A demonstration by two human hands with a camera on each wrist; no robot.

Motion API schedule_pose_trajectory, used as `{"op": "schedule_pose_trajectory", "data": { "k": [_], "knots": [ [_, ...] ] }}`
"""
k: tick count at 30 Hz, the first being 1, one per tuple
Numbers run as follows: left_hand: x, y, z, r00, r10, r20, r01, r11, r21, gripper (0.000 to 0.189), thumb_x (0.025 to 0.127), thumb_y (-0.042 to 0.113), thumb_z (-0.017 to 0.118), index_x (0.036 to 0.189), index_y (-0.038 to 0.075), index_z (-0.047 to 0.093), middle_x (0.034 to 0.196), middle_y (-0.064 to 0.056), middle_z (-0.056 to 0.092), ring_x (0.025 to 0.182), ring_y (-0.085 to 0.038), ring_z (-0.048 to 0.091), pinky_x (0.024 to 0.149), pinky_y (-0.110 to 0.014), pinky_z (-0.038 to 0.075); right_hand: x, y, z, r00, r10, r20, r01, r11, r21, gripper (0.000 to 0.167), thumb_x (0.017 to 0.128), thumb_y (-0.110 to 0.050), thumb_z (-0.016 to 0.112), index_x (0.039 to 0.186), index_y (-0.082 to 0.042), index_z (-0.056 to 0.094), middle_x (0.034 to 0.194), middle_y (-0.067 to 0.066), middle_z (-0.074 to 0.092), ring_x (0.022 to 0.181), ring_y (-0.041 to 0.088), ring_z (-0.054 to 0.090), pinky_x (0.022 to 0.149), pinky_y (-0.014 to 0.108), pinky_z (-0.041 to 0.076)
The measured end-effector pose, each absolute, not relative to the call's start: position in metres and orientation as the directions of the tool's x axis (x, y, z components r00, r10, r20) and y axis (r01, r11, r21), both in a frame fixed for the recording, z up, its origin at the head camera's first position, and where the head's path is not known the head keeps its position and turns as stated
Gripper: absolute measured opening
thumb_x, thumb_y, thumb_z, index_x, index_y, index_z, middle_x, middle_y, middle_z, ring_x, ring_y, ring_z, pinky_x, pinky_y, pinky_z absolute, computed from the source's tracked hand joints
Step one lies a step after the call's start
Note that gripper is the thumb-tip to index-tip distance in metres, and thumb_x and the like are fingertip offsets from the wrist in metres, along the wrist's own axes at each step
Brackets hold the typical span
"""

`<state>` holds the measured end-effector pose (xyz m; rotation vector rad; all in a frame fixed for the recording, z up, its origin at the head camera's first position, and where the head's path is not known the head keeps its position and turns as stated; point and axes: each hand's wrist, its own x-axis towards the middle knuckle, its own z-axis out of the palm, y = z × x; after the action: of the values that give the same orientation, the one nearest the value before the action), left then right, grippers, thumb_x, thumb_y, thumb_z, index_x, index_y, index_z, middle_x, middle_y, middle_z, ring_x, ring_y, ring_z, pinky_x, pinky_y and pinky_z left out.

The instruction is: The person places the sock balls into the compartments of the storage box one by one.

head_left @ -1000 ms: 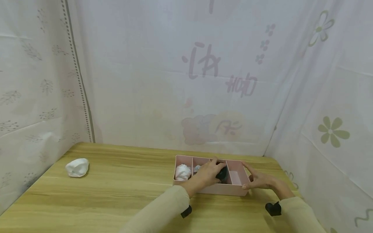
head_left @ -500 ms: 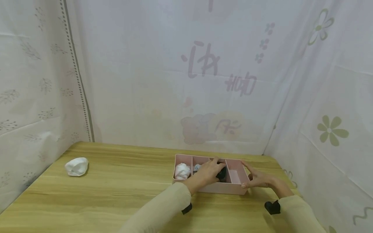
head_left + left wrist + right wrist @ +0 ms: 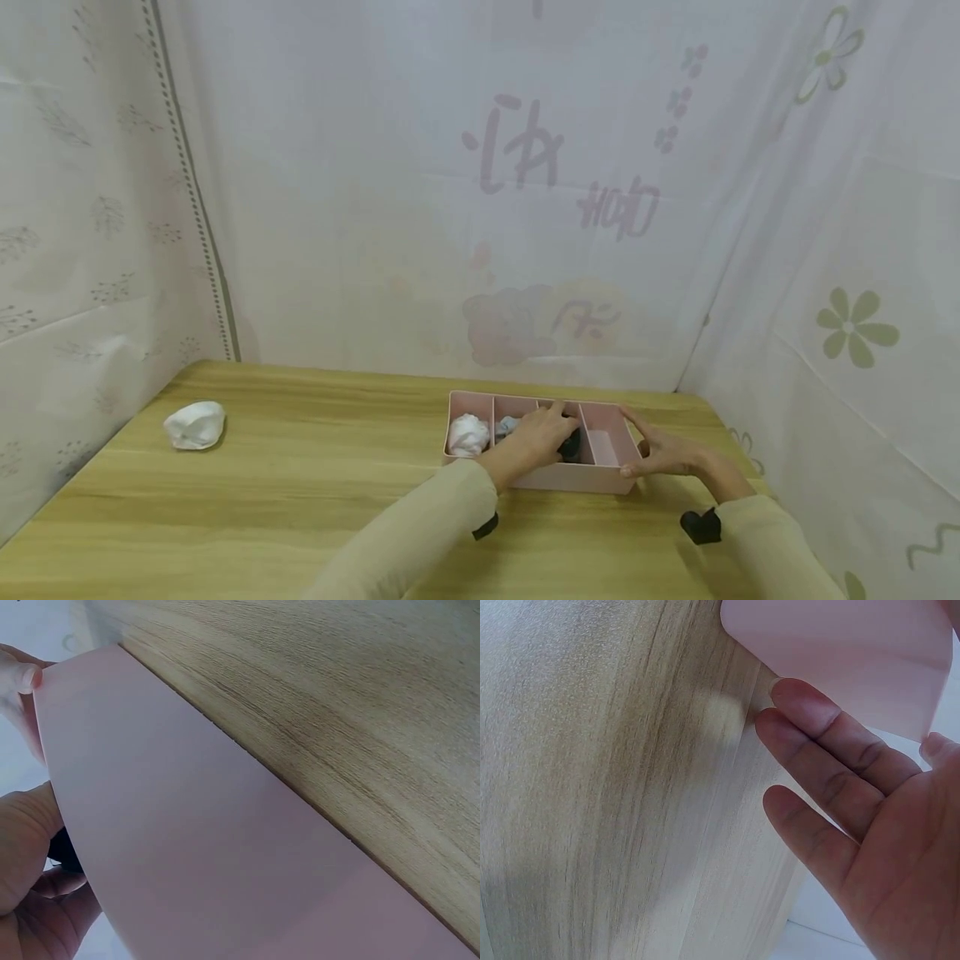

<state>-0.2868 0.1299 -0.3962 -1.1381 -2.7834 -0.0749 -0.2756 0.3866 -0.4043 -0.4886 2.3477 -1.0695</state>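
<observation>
A long pink divided box [image 3: 573,478] sits on the wooden table. My left hand [image 3: 536,440] reaches into its third compartment from the left and grips a dark, black item [image 3: 571,448], mostly hidden by the fingers. At the box's right end, my right hand [image 3: 667,454] holds it, thumb at the near corner and index finger at the far corner. The right wrist view shows the other fingers [image 3: 821,791] extended beside the end wall. A white crumpled bundle [image 3: 468,435] lies in the leftmost compartment, and a pale grey-blue one [image 3: 507,426] in the second, partly covered by the left hand.
Far to the left on the table [image 3: 300,467] lies a white crumpled cloth-like bundle [image 3: 195,425]. Patterned curtains [image 3: 360,208] enclose the table at the back and both sides. The box's rightmost compartment [image 3: 602,446] shows its bare floor.
Both hands keep their places at the box, the left still on the black item. The whole head view has shifted slightly, with the scene sitting a little higher.
</observation>
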Motion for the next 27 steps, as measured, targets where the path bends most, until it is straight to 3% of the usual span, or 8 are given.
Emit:
{"op": "schedule_pose_trajectory", "data": {
  "k": [5, 12, 16, 21, 27],
  "knots": [
    [-0.2876, 0.1301, -0.3943, -0.711, 0.691, 0.134, 0.694, 0.720, -0.028, 0.049, 0.077, 0.030, 0.078, 0.122, 0.022, 0.061, 0.122, -0.005, 0.052, 0.098, -0.020, 0.061, 0.076, -0.027, 0.054, -0.2773, 0.3858, -0.4023, -0.814, -0.501, -0.294, -0.115, 0.635, -0.764, 0.115, 0.082, -0.028, 0.073, 0.146, -0.002, -0.019, 0.094, 0.018, 0.062, 0.088, 0.023, 0.058, 0.081, 0.036, 0.046],
    [-0.2874, 0.1282, -0.3986, -0.700, 0.700, 0.143, 0.700, 0.712, -0.059, 0.025, 0.081, 0.026, 0.075, 0.103, 0.015, 0.070, 0.104, 0.000, 0.059, 0.092, -0.014, 0.062, 0.073, -0.022, 0.053, -0.2766, 0.3860, -0.4029, -0.806, -0.514, -0.295, -0.092, 0.600, -0.795, 0.116, 0.082, -0.023, 0.073, 0.145, -0.002, -0.021, 0.090, 0.019, 0.061, 0.085, 0.023, 0.057, 0.078, 0.035, 0.046],
    [-0.2867, 0.1273, -0.4002, -0.692, 0.704, 0.162, 0.705, 0.707, -0.062, 0.023, 0.080, 0.025, 0.076, 0.100, 0.015, 0.071, 0.101, 0.001, 0.059, 0.091, -0.014, 0.062, 0.073, -0.021, 0.052, -0.2762, 0.3862, -0.4032, -0.805, -0.520, -0.287, -0.104, 0.600, -0.793, 0.116, 0.082, -0.024, 0.073, 0.146, -0.003, -0.021, 0.088, 0.017, 0.061, 0.083, 0.022, 0.056, 0.076, 0.034, 0.046],
    [-0.2865, 0.1272, -0.4005, -0.690, 0.705, 0.162, 0.706, 0.706, -0.065, 0.023, 0.080, 0.025, 0.076, 0.100, 0.016, 0.071, 0.102, 0.000, 0.059, 0.091, -0.014, 0.062, 0.073, -0.021, 0.052, -0.2755, 0.3864, -0.4039, -0.803, -0.521, -0.289, -0.103, 0.600, -0.794, 0.115, 0.083, -0.024, 0.073, 0.146, -0.003, -0.021, 0.091, 0.018, 0.061, 0.084, 0.023, 0.057, 0.076, 0.033, 0.046],
    [-0.2869, 0.1261, -0.4027, -0.686, 0.711, 0.156, 0.710, 0.700, -0.074, 0.033, 0.082, 0.030, 0.073, 0.112, 0.016, 0.067, 0.109, 0.001, 0.059, 0.097, -0.012, 0.061, 0.078, -0.019, 0.051, -0.2747, 0.3859, -0.4046, -0.808, -0.507, -0.301, -0.101, 0.621, -0.777, 0.114, 0.083, -0.025, 0.072, 0.146, -0.003, -0.020, 0.094, 0.019, 0.062, 0.086, 0.022, 0.059, 0.079, 0.032, 0.046]
  ]
}}
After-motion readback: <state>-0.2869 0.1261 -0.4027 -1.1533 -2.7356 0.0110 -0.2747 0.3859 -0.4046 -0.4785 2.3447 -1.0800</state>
